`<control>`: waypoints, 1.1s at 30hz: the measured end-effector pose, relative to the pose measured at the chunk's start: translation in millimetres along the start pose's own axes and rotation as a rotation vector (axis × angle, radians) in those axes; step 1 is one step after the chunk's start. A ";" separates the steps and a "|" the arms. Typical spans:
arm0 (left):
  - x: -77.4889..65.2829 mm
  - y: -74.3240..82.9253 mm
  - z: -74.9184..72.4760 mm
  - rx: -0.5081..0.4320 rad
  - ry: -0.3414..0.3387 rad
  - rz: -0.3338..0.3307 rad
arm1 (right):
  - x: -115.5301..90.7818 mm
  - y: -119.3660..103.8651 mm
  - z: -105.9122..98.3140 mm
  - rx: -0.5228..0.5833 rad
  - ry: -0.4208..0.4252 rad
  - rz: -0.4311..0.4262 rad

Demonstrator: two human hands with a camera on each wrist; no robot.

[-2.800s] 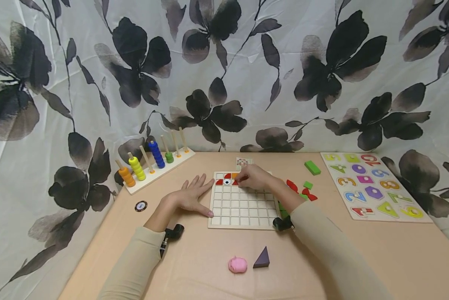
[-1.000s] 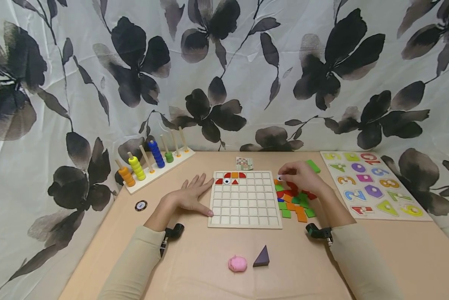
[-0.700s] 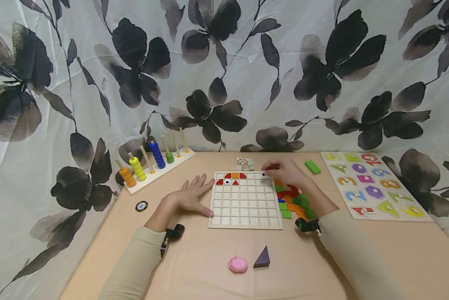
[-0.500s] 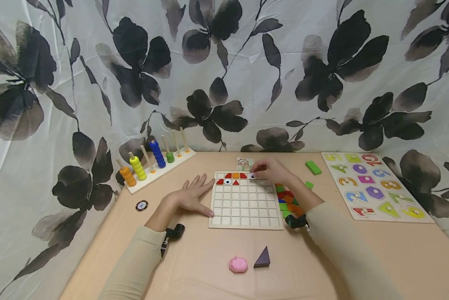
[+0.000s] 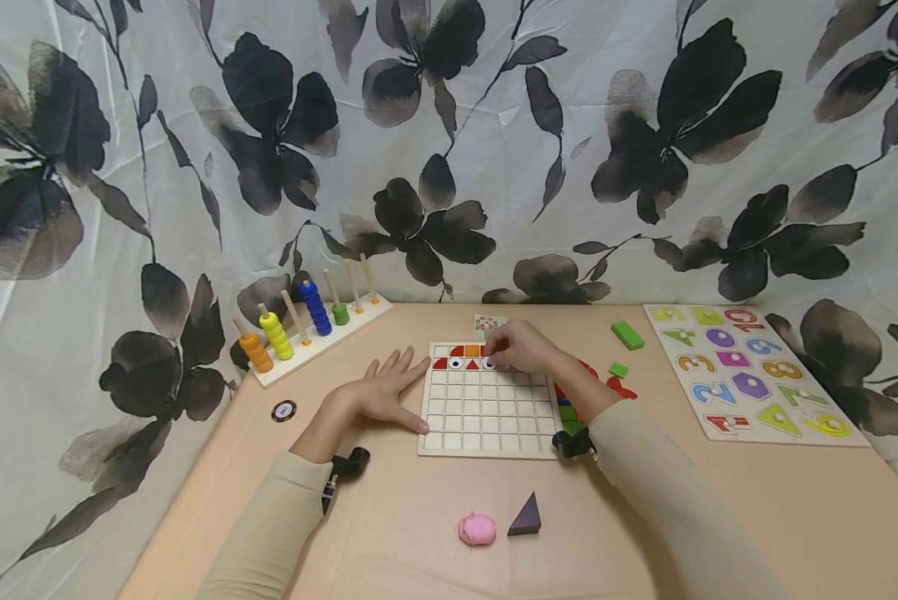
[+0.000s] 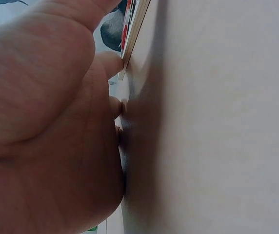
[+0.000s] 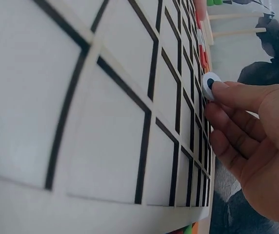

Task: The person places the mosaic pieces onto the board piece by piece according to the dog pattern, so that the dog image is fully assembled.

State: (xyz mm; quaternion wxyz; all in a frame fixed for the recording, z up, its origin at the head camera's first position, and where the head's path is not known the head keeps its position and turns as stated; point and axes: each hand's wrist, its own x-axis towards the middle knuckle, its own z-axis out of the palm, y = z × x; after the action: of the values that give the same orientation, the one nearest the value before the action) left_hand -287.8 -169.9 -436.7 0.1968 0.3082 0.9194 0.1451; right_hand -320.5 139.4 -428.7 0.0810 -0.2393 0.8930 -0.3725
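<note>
A pale grid board lies mid-table, with red and orange tiles in its top row. Its second row holds a red piece, a white eye disc and a red triangle. My right hand is over the upper part of the board. Between thumb and fingers it pinches another white eye disc with a dark pupil, just right of the red triangle. My left hand lies palm down with fingers spread, thumb and index finger against the board's left edge; its palm fills the left wrist view.
Loose coloured tiles lie right of the board, partly hidden by the right forearm. A picture card sits behind it. Around are a peg stacker, a number puzzle, a green block, a pink pig-like figure and a purple wedge.
My right hand has left the loose tiles with an eye disc and moved left across the board to the second row. Earlier it was at the red triangle there. My left hand stays put.
</note>
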 end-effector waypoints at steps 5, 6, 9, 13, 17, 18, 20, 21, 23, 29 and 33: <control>0.9 -0.5 -0.1 -0.004 -0.003 -0.007 | 1.3 -0.3 1.0 -0.058 -0.014 -0.009; 0.8 -0.6 0.0 -0.005 -0.002 -0.005 | 2.1 0.4 2.1 -0.067 -0.013 -0.011; 0.0 0.0 0.2 -0.006 -0.002 -0.004 | 4.1 3.5 5.5 -0.089 -0.005 0.003; -0.1 0.1 0.1 -0.009 -0.001 -0.003 | 2.1 3.2 5.9 -0.101 0.010 0.021; 0.4 -0.2 -0.7 -0.010 -0.006 -0.011 | -8.2 0.3 -0.7 -0.082 0.069 0.027; 0.6 -0.5 -1.0 -0.009 -0.006 -0.011 | -12.3 -0.3 -3.5 -0.074 0.089 0.026; 1.2 -0.9 -0.6 -0.007 -0.008 -0.012 | -22.6 0.2 -9.6 -0.068 0.132 0.011; 1.5 -1.1 -0.5 -0.006 -0.007 -0.010 | -28.1 1.2 -13.0 -0.069 0.158 0.003; 1.7 -1.3 -0.4 -0.004 -0.008 -0.009 | -40.1 3.7 -21.0 -0.073 0.202 -0.005; 0.8 -2.4 0.0 0.011 -0.011 -0.012 | -74.4 15.9 -46.9 -0.039 0.324 0.038; 0.3 -2.1 0.8 0.010 -0.012 -0.007 | -88.0 31.2 -59.2 -0.015 0.320 0.077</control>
State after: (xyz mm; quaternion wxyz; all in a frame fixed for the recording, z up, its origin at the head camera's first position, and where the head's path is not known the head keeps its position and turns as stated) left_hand -288.7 -171.3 -438.3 0.2011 0.3068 0.9200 0.1379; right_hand -274.3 238.4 -411.6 -0.0497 -0.1431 0.9058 -0.3956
